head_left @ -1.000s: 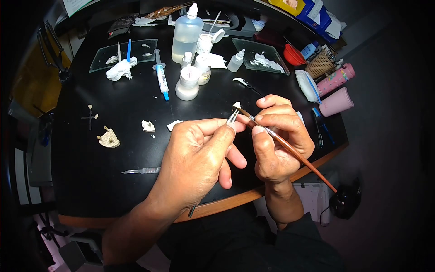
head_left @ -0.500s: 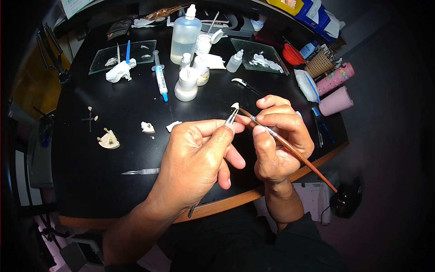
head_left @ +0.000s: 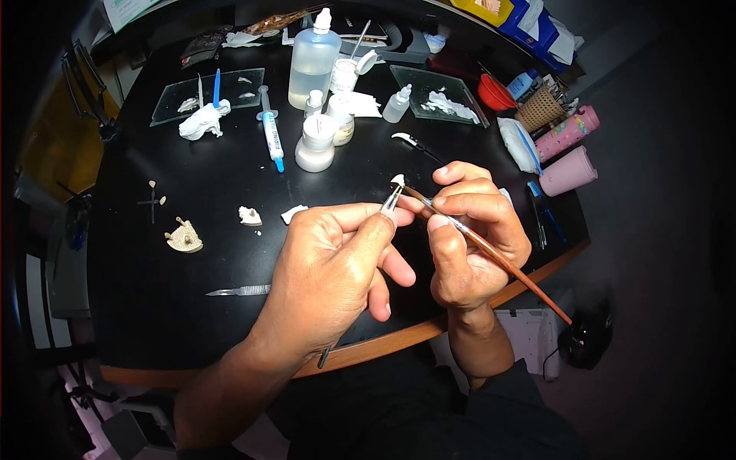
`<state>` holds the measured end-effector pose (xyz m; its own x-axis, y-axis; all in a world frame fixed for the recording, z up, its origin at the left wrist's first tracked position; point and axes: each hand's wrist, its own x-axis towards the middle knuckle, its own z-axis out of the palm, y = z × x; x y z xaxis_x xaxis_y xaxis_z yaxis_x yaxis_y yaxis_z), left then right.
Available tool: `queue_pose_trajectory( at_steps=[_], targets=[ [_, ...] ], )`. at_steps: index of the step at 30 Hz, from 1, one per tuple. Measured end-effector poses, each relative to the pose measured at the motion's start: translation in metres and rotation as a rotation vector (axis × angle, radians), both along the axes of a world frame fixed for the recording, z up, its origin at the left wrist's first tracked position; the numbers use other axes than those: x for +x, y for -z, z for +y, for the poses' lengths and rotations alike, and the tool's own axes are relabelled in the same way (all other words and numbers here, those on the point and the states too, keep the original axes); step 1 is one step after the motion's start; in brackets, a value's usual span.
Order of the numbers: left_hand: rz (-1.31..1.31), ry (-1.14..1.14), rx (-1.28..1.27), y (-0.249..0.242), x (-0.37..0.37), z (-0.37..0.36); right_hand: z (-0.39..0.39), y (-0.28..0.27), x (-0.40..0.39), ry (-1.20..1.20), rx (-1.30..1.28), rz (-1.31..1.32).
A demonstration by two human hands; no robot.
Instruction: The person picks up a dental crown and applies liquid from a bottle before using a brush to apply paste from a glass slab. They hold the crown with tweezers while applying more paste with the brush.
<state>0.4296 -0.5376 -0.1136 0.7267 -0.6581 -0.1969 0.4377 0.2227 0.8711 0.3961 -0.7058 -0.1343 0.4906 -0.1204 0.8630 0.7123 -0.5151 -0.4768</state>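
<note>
My left hand (head_left: 330,264) is closed around slim metal tweezers (head_left: 392,199), whose dark far end shows below the wrist. Gripped in their tips is a small white dental crown (head_left: 398,180). In a pen-like hold, my right hand (head_left: 479,238) has a brush (head_left: 502,259) with a reddish-brown handle slanting down to the right. The brush's bristle tip is right at the crown. Left of my hands lie a beige dental model (head_left: 184,237), a smaller model piece (head_left: 250,216) and a metal scalpel-shaped tool (head_left: 238,290).
A large liquid bottle (head_left: 313,69), a powder jar (head_left: 316,146) and a firing paste syringe (head_left: 271,134) stand or lie behind my hands. Glass slabs with white paste (head_left: 437,96) flank them. To the right are a pink tumbler (head_left: 569,172) and blue pens (head_left: 546,211).
</note>
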Motion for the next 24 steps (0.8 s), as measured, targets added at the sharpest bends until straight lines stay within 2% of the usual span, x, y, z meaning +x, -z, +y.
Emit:
queue_pose_trajectory(
  at_steps=[7, 24],
  targets=[
    [0.098, -0.003, -0.026, -0.0031, 0.0011, 0.0004, -0.0006, -0.0007, 0.0017, 0.024, -0.046, -0.041],
    [0.081, -0.006, -0.021, -0.0028, 0.0007, 0.0011, -0.0011, -0.0031, 0.005, 0.046, -0.13, -0.079]
  ],
)
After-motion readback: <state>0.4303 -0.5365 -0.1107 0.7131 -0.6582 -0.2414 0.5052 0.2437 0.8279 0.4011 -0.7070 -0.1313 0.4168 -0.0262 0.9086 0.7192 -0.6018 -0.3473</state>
